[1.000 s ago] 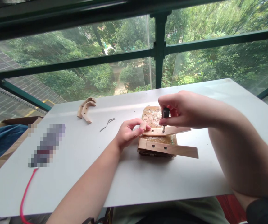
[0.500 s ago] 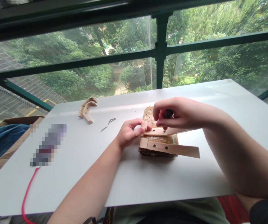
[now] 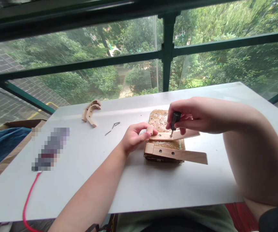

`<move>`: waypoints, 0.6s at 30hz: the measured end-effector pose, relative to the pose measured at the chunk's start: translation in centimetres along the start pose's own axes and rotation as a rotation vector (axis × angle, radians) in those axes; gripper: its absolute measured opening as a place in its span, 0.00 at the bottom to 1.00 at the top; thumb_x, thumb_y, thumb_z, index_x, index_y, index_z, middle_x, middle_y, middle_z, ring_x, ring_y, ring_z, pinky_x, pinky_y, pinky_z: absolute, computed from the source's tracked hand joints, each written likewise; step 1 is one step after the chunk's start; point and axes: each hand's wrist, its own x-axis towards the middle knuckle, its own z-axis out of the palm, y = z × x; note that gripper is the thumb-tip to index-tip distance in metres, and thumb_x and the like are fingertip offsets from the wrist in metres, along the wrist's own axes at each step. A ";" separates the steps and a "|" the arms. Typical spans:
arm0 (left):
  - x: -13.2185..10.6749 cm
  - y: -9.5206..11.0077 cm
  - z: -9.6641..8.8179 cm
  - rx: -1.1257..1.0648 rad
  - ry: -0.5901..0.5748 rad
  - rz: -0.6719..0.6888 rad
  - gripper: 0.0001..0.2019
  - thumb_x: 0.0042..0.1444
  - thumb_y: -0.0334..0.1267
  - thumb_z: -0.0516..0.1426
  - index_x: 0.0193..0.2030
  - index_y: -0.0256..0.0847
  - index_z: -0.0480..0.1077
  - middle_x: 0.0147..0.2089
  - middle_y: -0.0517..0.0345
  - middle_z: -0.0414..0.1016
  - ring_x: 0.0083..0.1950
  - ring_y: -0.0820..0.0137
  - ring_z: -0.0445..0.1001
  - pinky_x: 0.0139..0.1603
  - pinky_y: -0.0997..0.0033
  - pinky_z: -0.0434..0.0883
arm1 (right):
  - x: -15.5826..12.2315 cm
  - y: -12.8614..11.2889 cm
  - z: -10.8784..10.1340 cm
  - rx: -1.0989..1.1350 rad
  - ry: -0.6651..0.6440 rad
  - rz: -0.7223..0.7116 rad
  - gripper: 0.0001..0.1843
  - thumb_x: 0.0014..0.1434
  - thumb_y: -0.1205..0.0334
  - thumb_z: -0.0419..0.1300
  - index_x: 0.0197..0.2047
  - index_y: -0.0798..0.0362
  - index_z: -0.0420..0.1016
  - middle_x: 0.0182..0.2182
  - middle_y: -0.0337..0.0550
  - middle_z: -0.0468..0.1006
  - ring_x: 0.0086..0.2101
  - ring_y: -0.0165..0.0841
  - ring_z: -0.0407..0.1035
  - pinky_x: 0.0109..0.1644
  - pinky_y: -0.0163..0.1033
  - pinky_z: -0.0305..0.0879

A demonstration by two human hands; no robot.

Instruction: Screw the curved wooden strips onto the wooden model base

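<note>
My right hand (image 3: 187, 116) grips the black handle of a small screwdriver (image 3: 176, 120), whose tip meets the right-hand screw of a pale wooden piece (image 3: 165, 136). My left hand (image 3: 137, 137) pinches the upright left end of that piece between thumb and fingers. Under it lies a brown block wrapped in clear tape (image 3: 156, 118), its top marked with many small holes. A second wooden piece (image 3: 189, 156) with two dark screw heads rests nearer me on the block, its right end sticking out past the edge.
Two curved wooden pieces (image 3: 91, 112) lie at the table's back left. Several loose screws (image 3: 113, 127) are on the white table (image 3: 177, 187). A pixelated object (image 3: 50, 149) with a red cable (image 3: 29, 199) is at left, beside a cardboard box (image 3: 30, 124). Windows stand behind.
My right hand has shifted right and tilted, so the screwdriver's handle and shaft now show, with the tip on the screw. My left hand and the wooden pieces have stayed put.
</note>
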 end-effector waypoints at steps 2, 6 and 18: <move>0.0 0.0 0.0 -0.004 -0.002 -0.001 0.15 0.57 0.48 0.63 0.35 0.35 0.76 0.42 0.46 0.79 0.46 0.60 0.78 0.52 0.61 0.73 | 0.0 -0.3 0.0 -0.059 0.019 0.018 0.08 0.63 0.58 0.59 0.42 0.50 0.76 0.33 0.40 0.81 0.30 0.30 0.71 0.31 0.36 0.59; 0.0 0.0 0.1 -0.005 0.000 -0.006 0.15 0.57 0.49 0.63 0.33 0.36 0.75 0.41 0.46 0.80 0.46 0.60 0.78 0.51 0.62 0.72 | -0.1 -0.8 0.1 -0.135 0.056 -0.021 0.05 0.61 0.57 0.60 0.36 0.50 0.72 0.28 0.36 0.75 0.25 0.27 0.63 0.28 0.36 0.53; -0.1 -0.1 0.1 -0.017 0.005 -0.008 0.16 0.57 0.49 0.63 0.33 0.36 0.75 0.42 0.46 0.79 0.45 0.60 0.77 0.51 0.61 0.73 | 1.3 0.0 0.6 -0.139 0.166 0.065 0.22 0.58 0.51 0.63 0.26 0.50 0.54 0.19 0.30 0.57 0.22 0.25 0.47 0.26 0.37 0.44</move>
